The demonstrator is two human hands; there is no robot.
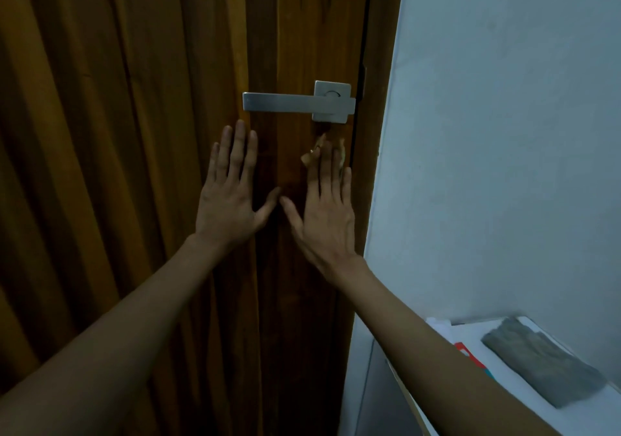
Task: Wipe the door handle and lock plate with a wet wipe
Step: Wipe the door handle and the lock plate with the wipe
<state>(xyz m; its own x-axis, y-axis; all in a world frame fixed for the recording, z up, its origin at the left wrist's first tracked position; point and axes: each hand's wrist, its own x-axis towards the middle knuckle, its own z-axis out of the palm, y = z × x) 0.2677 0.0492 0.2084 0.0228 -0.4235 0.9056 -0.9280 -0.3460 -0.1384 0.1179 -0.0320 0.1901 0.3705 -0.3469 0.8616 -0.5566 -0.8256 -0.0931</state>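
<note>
Wooden door (134, 133), dim light. Handle (279, 102) and lock plate (332, 101) above both flat, splayed hands. Right hand (324, 210) pins wipe (311, 155); left hand (228, 197) bare. Slide wipe up, press firmly.

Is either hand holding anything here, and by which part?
The left hand lies flat, holding nothing. The right hand presses a crumpled pale wipe flat against the brown wooden door under its fingers; no pinch grip.
</note>
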